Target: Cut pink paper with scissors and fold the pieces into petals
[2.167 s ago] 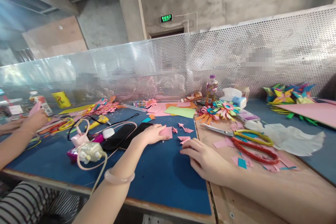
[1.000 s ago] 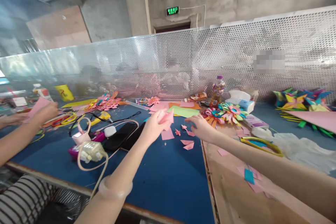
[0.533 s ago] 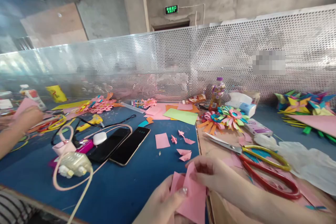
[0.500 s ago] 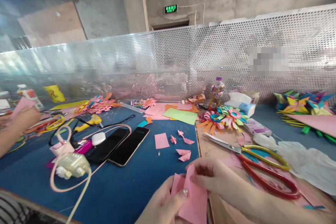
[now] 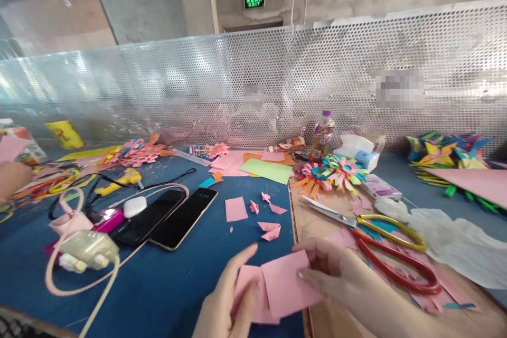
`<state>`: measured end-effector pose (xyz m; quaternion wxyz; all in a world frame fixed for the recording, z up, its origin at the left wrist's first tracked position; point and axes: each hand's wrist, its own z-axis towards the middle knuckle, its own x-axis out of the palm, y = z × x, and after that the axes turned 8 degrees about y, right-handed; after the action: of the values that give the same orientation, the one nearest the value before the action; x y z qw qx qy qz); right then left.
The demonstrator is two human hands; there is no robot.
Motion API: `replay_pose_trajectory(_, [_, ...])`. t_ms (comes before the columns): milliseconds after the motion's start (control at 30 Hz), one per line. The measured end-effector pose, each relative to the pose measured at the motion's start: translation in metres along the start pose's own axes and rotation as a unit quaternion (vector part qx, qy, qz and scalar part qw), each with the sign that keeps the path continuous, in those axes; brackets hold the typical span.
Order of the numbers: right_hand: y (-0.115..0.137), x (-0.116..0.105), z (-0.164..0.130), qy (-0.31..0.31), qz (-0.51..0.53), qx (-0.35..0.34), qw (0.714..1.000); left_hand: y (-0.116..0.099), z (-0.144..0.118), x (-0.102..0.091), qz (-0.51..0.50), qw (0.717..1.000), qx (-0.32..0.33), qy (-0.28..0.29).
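Head view: I am holding a pink paper square (image 5: 283, 288) low over the blue mat (image 5: 178, 285), left hand (image 5: 225, 301) pinching its near edge, right hand (image 5: 336, 274) gripping the far side. I am judging the corners should meet exactly before creasing firmly.
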<state>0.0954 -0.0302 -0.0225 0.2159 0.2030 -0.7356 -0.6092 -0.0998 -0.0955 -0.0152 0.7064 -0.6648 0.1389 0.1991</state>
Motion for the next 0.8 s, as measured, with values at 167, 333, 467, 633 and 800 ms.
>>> replay_pose_trajectory(167, [0.002, -0.010, -0.005, -0.020, -0.031, -0.016, 0.999, 0.027, 0.011, -0.017, 0.124, 0.983, 0.049, -0.125])
replay_pose_trajectory(333, [0.013, -0.019, -0.013, -0.052, -0.109, -0.068, 0.990, -0.016, 0.012, -0.013, 0.005, 0.997, 0.079, -0.013])
replay_pose_trajectory(467, [0.018, -0.028, -0.022, -0.071, -0.119, -0.094, 0.986, -0.053, 0.030, 0.007, -0.072, 0.972, -0.012, 0.222])
replay_pose_trajectory(633, [0.023, -0.045, -0.027, -0.138, -0.170, -0.116, 0.969, -0.065, 0.075, 0.045, -0.141, 0.930, -0.017, 0.340])
replay_pose_trajectory(800, [0.023, -0.073, -0.025, -0.194, -0.333, -0.181, 0.905, -0.072, 0.095, 0.074, -0.288, 0.908, -0.075, 0.295])
